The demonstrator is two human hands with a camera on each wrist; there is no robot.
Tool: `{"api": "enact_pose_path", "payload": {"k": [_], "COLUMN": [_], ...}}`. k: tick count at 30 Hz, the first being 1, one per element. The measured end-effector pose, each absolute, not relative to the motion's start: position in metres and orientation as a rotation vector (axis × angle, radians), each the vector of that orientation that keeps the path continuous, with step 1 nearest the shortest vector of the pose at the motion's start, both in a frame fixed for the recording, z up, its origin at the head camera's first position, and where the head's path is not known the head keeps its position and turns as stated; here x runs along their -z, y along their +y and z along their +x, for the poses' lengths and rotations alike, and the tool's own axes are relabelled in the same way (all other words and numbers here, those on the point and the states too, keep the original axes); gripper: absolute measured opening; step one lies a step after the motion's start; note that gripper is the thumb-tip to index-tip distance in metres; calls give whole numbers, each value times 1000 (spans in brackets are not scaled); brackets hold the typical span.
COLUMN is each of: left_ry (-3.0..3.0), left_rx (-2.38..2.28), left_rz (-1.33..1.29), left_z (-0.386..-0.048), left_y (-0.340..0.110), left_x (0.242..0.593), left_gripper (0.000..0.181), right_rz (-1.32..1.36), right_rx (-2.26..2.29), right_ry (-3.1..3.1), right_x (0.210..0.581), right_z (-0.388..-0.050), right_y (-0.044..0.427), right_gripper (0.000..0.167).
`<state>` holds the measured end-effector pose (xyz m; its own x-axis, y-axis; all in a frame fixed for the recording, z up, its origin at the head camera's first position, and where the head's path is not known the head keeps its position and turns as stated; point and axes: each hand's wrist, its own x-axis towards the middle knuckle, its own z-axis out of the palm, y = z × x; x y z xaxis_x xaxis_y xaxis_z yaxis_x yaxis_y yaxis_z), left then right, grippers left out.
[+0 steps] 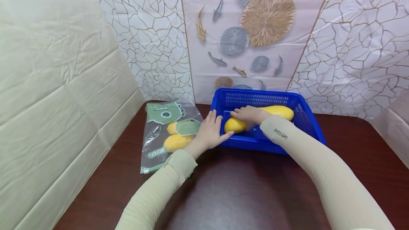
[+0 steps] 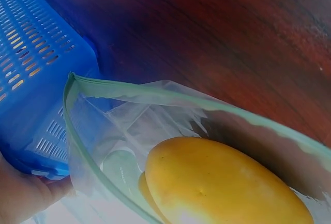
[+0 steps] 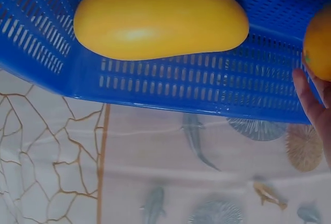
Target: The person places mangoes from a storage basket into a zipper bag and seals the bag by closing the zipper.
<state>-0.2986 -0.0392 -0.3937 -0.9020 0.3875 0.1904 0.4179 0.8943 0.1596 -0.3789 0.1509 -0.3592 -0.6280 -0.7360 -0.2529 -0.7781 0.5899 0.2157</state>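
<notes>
At the back edge of the table (image 1: 223,194), a right hand (image 1: 249,114) grips a yellow fruit (image 1: 234,126) near the front left corner of the basket (image 1: 255,145); the left hand (image 1: 209,131), outstretched, lies at its left edge. A snug hold, with the basket kept steady, should serve best. The fruit looks smooth, rounded, faintly green at one spot.

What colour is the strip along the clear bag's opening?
The strip is pale green, showing best in the left wrist view.
</notes>
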Motion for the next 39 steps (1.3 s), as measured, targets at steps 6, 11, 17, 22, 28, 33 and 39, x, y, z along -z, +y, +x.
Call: {"api": "enact_pose_path", "payload": {"k": [6,11,17,22,28,33,39], "left_ry": [-2922,-2920,-2931,-2939,-2943,-2942,-2943], "left_rx": [306,300,315,322,332,319,305], "left_rz": [-608,-599,-601,-603,-614,-629,-623], "left_z": [-298,-300,-300,-299,-299,-299,-299], "left_y": [-39,-39,-38,-38,-38,-38,-38], "left_x": [395,395,395,394,394,395,394], "left_gripper": [77,76,76,73,70,69,68], "right_rz": [-1219,-1173,-1179,-1144,-1158,-1170,-1184], "right_rx": [-270,-114,-14,-4,-10,-41,-74], "right_ry": [2685,2697,2724,2758,2821,2854,2863], "right_x": [355,351,344,337,328,320,312], "right_z": [-380,-382,-378,-375,-371,-368,-364], "right_y": [160,170,180,184,191,196,199], "right_gripper": [68,60,68,71,66,69,67]}}
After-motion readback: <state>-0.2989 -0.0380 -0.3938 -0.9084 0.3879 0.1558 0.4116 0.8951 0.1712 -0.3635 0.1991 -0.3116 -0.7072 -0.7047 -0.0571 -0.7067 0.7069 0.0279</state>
